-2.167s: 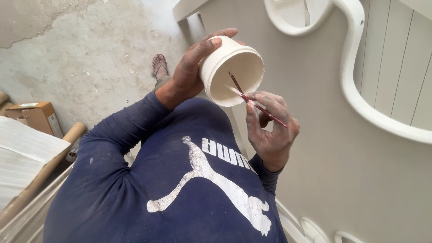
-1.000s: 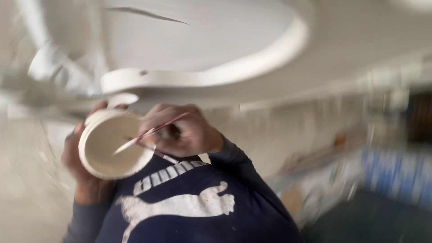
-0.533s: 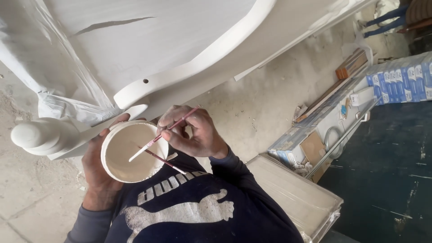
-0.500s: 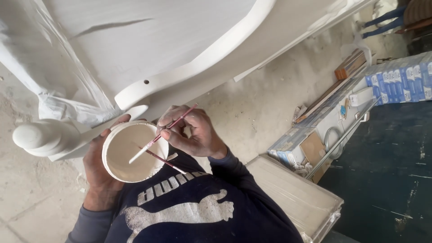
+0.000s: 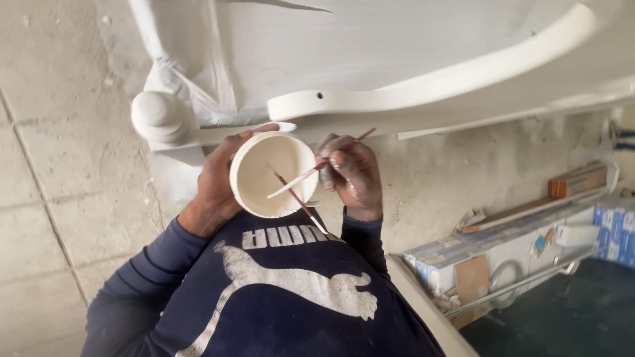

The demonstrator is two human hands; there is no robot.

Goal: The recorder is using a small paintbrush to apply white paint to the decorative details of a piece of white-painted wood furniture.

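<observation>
My left hand (image 5: 215, 186) is wrapped around a small white cup (image 5: 264, 173) of pale paint, held in front of my chest. With my right hand (image 5: 354, 177) I pinch a thin brush with a reddish handle (image 5: 316, 169), whose coated tip reaches into the cup. A second thin brush (image 5: 303, 203) lies in the cup and sticks out over its rim toward my shirt. Just beyond the cup is a large white-painted curved furniture piece (image 5: 430, 73) with a round knob (image 5: 159, 116) at its left end.
The floor (image 5: 59, 165) is bare concrete. At the right, boards, a cardboard box (image 5: 577, 180) and blue packs (image 5: 615, 225) lie along a dark green surface (image 5: 562, 317). A pale panel edge (image 5: 423, 304) runs beside my right elbow.
My head turned from a wall view down to the white furniture piece, which now sits steadier and closer. Cup and brush have stayed in my hands, with the brush tip in the cup.
</observation>
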